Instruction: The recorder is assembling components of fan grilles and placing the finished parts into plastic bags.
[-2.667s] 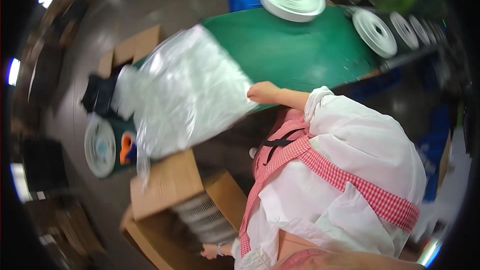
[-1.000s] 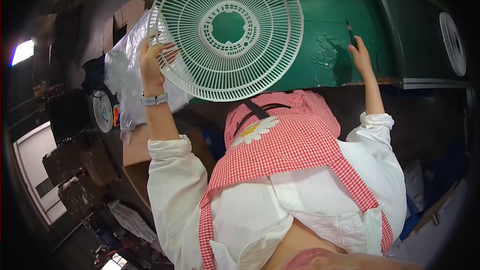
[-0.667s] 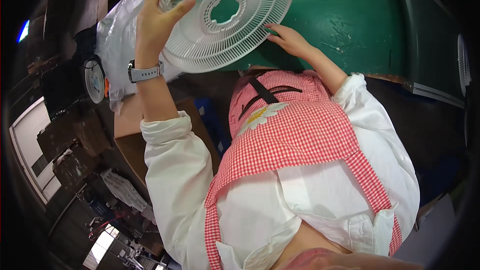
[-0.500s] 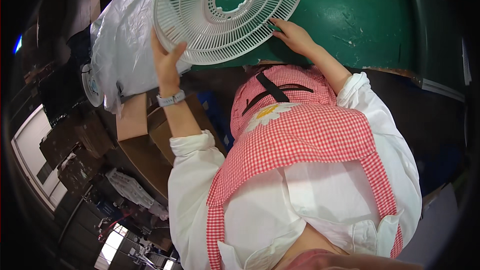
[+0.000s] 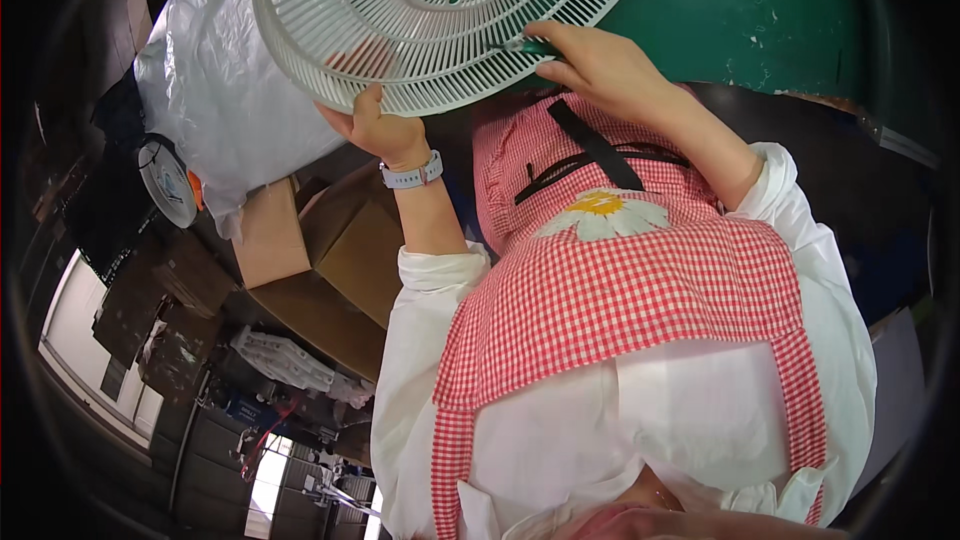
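A round white plastic fan grille (image 5: 440, 75) with many thin radial ribs and a round hole in its centre is held tilted at the top of the view, partly cut off. My left hand (image 5: 385, 130) grips its near left rim, thumb on the edge and fingers spread behind the ribs. In my right hand (image 5: 610, 70) is a small dark green-handled tool (image 5: 540, 47), closed in by the fingers. The tool's tip reaches the ribs near the right part of the rim; its exact kind is too small to tell.
A green tabletop (image 5: 735, 15) with scuffs lies beyond my hands. Clear plastic sheeting (image 5: 230, 70) hangs at the left, above an open cardboard box (image 5: 275, 240). A white round part (image 5: 167, 183) sits left of the sheeting.
The grille has shifted left and nearer, its tilt altered. My left hand has moved lower along its rim. The right hand has turned inward, and the green-handled tool now shows at the ribs.
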`<state>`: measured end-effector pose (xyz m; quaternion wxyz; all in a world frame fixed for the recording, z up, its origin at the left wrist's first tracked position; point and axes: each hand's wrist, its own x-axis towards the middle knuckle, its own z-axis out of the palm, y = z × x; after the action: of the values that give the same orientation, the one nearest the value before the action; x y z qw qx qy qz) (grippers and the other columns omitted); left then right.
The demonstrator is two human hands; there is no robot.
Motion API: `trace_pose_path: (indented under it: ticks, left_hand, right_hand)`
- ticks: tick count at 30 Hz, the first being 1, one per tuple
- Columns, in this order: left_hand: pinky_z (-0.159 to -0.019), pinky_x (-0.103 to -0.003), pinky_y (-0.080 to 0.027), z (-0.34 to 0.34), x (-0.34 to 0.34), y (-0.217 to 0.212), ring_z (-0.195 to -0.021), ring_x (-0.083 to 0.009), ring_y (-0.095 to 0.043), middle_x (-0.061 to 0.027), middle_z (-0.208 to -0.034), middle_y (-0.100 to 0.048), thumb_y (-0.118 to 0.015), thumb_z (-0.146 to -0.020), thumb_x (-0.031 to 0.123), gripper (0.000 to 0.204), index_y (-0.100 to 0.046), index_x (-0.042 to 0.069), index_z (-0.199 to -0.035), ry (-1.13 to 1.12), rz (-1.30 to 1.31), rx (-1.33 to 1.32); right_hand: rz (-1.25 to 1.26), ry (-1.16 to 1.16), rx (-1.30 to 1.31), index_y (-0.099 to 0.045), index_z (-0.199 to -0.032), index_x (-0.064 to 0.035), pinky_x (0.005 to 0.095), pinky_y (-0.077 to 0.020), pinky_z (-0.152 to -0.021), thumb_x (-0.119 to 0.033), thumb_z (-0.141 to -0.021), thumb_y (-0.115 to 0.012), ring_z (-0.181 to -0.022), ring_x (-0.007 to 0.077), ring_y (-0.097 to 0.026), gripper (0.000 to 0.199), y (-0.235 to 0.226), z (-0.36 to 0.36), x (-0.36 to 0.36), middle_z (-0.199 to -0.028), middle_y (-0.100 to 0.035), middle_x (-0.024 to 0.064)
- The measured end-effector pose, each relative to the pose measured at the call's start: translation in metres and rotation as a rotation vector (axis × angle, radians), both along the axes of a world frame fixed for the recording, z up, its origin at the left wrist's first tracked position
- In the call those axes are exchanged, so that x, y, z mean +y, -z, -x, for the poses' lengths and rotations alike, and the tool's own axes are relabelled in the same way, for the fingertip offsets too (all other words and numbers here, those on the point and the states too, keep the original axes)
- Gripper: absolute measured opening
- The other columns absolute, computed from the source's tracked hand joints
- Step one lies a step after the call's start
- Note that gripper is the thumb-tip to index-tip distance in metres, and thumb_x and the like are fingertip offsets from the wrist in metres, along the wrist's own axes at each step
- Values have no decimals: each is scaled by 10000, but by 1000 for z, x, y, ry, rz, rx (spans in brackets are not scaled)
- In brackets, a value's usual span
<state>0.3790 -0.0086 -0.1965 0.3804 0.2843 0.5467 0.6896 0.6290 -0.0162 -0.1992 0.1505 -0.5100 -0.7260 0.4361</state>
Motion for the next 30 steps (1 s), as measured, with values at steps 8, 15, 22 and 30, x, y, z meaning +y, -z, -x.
trace_pose_path:
  ticks: [8,15,22,30]
  left_hand:
    - [-947,-358,-480,-11,-11,-26,-1029,-246,-582,-142,-1203,-551,-443,-699,-41,590,-467,-45,-1289,76,-46,98]
    - [-890,-280,-439,-18,-15,-38,-930,-186,-550,-101,-1062,-572,-435,-677,-44,490,-516,-57,-1161,78,-20,218]
    - [-909,-278,-414,-21,-14,-44,-899,-174,-538,-71,-988,-557,-436,-645,-58,444,-543,-49,-1076,77,-54,304]
    - [-917,-274,-415,-26,-14,-50,-905,-161,-539,-65,-1010,-543,-424,-660,-62,446,-536,-48,-1092,115,-92,393]
  right_hand:
    - [-281,-211,71,-634,-1070,-102,405,-524,-747,-141,-828,-673,-892,285,-644,249,13,31,1,-908,-664,64]
    - [-245,-219,16,-668,-922,-88,394,-523,-745,-165,-775,-713,-880,268,-642,172,-4,45,5,-884,-654,58]
    - [-307,-223,37,-674,-840,-82,371,-528,-720,-166,-747,-734,-849,253,-650,138,-14,52,0,-910,-642,52]
    - [-462,-174,-14,-672,-774,-85,373,-526,-672,-152,-732,-733,-805,232,-649,100,-20,56,0,-903,-608,42]
